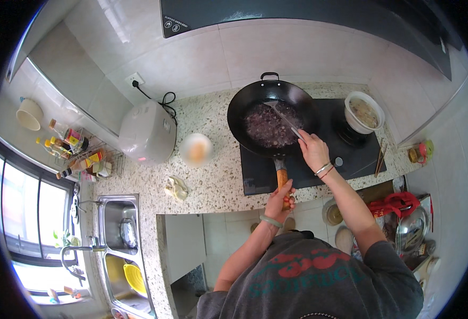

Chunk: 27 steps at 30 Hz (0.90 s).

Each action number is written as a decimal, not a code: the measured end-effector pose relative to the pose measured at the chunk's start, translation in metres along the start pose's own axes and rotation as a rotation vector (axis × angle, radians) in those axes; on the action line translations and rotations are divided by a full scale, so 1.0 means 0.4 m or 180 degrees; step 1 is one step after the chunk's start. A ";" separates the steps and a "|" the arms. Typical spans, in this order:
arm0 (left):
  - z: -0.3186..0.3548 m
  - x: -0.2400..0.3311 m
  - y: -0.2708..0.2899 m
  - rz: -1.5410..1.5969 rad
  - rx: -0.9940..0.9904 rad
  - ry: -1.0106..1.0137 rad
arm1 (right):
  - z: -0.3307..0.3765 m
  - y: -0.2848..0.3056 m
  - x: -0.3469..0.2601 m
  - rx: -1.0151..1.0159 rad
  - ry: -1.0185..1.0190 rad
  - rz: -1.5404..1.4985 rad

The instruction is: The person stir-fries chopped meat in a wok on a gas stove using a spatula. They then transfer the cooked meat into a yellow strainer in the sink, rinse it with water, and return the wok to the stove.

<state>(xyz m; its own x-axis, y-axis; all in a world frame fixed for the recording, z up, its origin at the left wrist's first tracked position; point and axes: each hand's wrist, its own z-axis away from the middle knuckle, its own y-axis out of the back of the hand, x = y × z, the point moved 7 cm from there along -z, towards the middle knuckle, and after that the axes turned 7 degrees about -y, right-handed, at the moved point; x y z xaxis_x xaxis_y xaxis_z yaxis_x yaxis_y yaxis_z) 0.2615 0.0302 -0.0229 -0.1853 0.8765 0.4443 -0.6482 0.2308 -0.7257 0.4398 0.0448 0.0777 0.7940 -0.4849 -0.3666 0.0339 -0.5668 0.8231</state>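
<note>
My left hand (280, 202) is wrapped round the wooden handle (282, 178) of a black wok (240, 101), which stands on the dark cooktop (255, 183). Over the wok's right side, my right hand (314, 152) grips the handle of a metal spatula (285, 115). The spatula's blade end reaches into dark purplish, glossy food (268, 127) in the wok. What exactly the food is, I cannot tell. A second, small loop handle (269, 74) sticks up at the wok's far rim.
Right of the wok stands a white bowl of food (362, 112), with chopsticks (380, 158) nearby. To the left are a white bowl (196, 150), a crumpled cloth-like item (176, 187) and a rice cooker (148, 133). A sink (119, 201) lies farther left; a range hood (297, 10) hangs above.
</note>
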 end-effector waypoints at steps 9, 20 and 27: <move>0.002 0.001 -0.001 0.0052 0.0003 -0.0004 | 0.039 0.068 -0.047 -0.0419 0.0354 -0.0357; 0.006 0.006 -0.007 0.0044 0.0003 -0.0037 | 0.029 0.129 -0.002 -0.0182 0.0051 -0.0529; -0.005 -0.004 0.006 0.0004 0.0003 0.0070 | -0.021 0.006 -0.012 -0.0084 -0.0054 -0.0665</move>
<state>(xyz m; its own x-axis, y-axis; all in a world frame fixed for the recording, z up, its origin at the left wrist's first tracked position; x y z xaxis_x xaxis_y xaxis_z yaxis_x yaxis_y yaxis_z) 0.2618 0.0299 -0.0263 -0.1698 0.8859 0.4317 -0.6486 0.2293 -0.7258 0.4413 0.0512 0.0851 0.7578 -0.3698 -0.5376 0.2129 -0.6387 0.7394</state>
